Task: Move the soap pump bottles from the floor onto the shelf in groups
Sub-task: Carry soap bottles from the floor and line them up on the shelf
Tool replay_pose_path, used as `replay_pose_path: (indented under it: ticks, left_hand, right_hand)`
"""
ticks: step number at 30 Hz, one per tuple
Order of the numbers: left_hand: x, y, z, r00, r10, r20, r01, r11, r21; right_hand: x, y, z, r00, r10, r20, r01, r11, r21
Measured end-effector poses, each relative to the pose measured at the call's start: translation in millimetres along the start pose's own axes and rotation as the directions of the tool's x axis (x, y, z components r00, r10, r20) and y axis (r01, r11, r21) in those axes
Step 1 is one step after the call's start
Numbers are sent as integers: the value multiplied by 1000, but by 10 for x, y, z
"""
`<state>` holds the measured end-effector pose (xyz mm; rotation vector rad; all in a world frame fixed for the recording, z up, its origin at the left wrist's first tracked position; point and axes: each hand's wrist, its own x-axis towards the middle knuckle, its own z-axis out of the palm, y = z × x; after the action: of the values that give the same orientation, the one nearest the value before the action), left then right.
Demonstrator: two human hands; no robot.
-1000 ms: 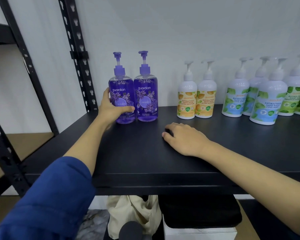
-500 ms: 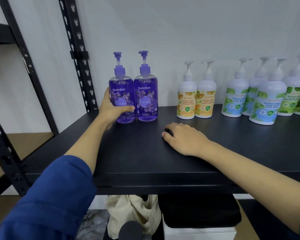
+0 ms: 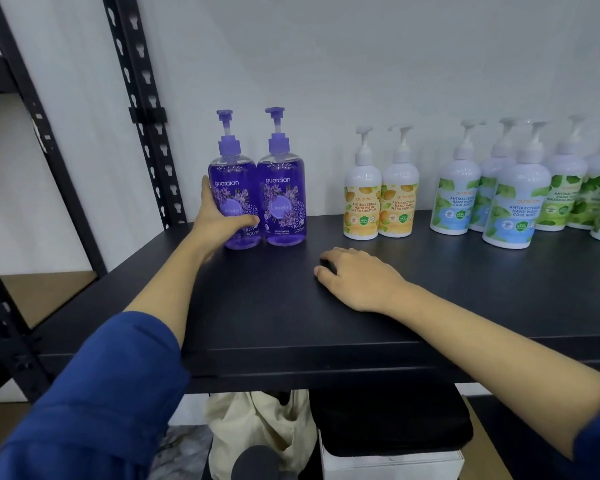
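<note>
On the black shelf [image 3: 257, 306], upright left purple bottle [image 3: 234, 188], pump up, in left hand [image 3: 219, 220] fingers' grasp; right hand [image 3: 357, 278] flat, released.

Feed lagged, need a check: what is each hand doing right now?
Left hand: grips the left purple bottle.
Right hand: holds nothing, resting on the shelf.

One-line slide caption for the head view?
Left hand grips the left purple bottle on the shelf; right hand rests on it.

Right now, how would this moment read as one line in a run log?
left hand: grips left purple bottle | right hand: rests on shelf | purple pair: upright, side by side
</note>
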<state>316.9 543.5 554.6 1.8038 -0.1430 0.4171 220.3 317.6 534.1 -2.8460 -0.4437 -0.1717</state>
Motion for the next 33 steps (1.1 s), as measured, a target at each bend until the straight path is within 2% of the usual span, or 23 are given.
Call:
replay_pose_path:
  ticks: [2, 4, 6, 8, 11, 14, 17, 20, 25, 30, 33]
  left_hand:
    - [-6, -23, -29, 998, -56, -6, 56, 991, 125]
    - [-59, -12, -64, 987, -157, 20, 143, 940, 308]
    - [-165, 50, -97, 962, -266, 62, 195, 828, 526]
    - [-314, 150, -120, 954, -300, 26, 190, 668, 720]
    - [-586, 349, -82, 984, -168, -55, 134, 508, 851]
    - [-853, 603, 82, 1000, -3, -23, 23, 420, 907]
    - [-1111, 874, 405, 991, 105, 87, -120, 373, 920]
    - [-1381, 1117, 841, 953, 206, 222, -289, 395, 872]
    - [-1855, 1361, 1673, 812, 416, 409, -576, 455, 679]
    - [-2422, 1518, 2401, 663, 570, 486, -748, 478, 460]
    - [-2724, 1522, 2787, 562, 641, 522, -827, 452, 334]
  right_hand:
    - [-1, 3, 5, 1000, -2, -3, 2, 1000, 6]
    - [-9, -1, -4, 1000, 0, 1, 0, 1000, 11]
    - [-22, -9, -30, 1000, 15, 6, -15, 1000, 24]
    - [-63, -18, -71, 999, 46, -11, -46, 998, 46]
    - [-193, -13, -139, 993, 60, -98, -56, 998, 38]
    - [-423, 33, -239, 982, 57, -180, -60, 998, -9]
    - [-710, 140, -359, 966, 95, -242, -109, 993, -44]
    - [-1054, 318, -459, 938, 153, -311, -189, 978, -89]
    - [-1777, 729, -597, 858, 241, -454, -339, 929, -148]
    - [-2555, 1184, -682, 751, 320, -578, -492, 855, -166]
    - [-3066, 1465, -636, 676, 385, -628, -587, 796, -144]
